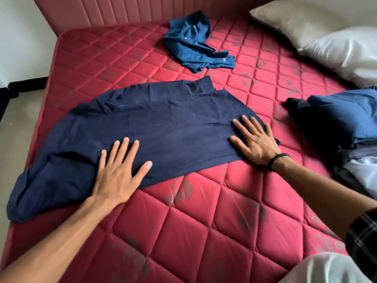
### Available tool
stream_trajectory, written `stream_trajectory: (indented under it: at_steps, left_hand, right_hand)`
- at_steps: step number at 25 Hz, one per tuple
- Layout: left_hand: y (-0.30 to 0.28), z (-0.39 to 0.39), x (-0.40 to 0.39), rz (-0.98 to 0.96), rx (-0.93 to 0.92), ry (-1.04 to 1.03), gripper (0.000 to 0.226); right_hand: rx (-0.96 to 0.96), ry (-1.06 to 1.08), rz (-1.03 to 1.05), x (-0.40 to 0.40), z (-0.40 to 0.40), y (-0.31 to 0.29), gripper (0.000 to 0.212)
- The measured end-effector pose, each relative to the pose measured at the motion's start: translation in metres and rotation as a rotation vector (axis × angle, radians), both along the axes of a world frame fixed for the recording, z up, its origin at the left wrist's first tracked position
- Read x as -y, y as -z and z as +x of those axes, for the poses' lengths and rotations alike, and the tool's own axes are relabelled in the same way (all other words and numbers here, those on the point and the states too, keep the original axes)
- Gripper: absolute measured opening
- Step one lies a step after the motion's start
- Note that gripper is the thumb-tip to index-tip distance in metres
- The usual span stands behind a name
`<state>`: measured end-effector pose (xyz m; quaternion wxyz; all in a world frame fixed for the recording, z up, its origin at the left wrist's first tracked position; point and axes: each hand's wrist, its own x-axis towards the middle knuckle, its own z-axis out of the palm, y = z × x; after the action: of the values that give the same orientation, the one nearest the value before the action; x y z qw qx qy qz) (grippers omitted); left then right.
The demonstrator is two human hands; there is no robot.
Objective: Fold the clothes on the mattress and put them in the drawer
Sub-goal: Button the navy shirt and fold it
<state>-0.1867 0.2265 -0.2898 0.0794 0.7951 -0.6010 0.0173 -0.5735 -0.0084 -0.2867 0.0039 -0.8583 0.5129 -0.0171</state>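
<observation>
A navy blue garment [155, 123] lies spread flat across the red quilted mattress [204, 221], its left end drooping over the mattress edge. My left hand [118, 172] presses flat on its near left part, fingers straight and spread. My right hand [255, 139], with a black band at the wrist, lies flat on the garment's right end. A crumpled lighter blue garment [193, 43] sits farther back near the headboard. No drawer is in view.
A pile of folded blue and dark clothes [336, 123] lies at the right edge, with pale fabric [365, 172] under it. A beige pillow [293, 19] and a white pillow [346, 50] lie at the back right. The pink padded headboard [122, 9] runs along the back.
</observation>
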Motion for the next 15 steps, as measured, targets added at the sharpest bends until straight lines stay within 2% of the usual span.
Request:
stream_trajectory:
  at_steps: [2,3,6,8,10,12,15]
  left_hand:
    - [-0.008,0.032,-0.035,0.072,0.004,0.122,0.092]
    - [-0.012,0.047,-0.051,0.114,0.040,0.220,0.095]
    - [-0.026,0.093,-0.085,0.244,0.175,0.403,0.088]
    - [-0.033,0.108,-0.093,0.286,0.235,0.392,0.088]
    - [-0.035,0.111,-0.095,0.302,0.209,0.334,0.099]
    - [-0.035,0.110,-0.096,0.247,0.137,0.270,0.099]
    - [-0.029,0.113,-0.105,0.193,0.051,0.181,0.099]
  right_hand:
    - [0.005,-0.068,-0.052,-0.012,-0.013,-0.011,0.085]
    - [-0.001,-0.168,-0.114,-0.023,-0.021,-0.015,0.085]
    - [-0.038,-0.503,-0.284,-0.037,-0.045,-0.014,0.068]
    - [-0.099,-0.521,-0.249,-0.030,-0.048,-0.007,0.072]
    - [-0.172,-0.486,-0.208,-0.021,-0.043,-0.002,0.086]
    - [-0.218,-0.464,-0.196,-0.015,-0.032,-0.007,0.102]
    - [-0.157,-0.389,-0.170,-0.018,-0.031,-0.002,0.106]
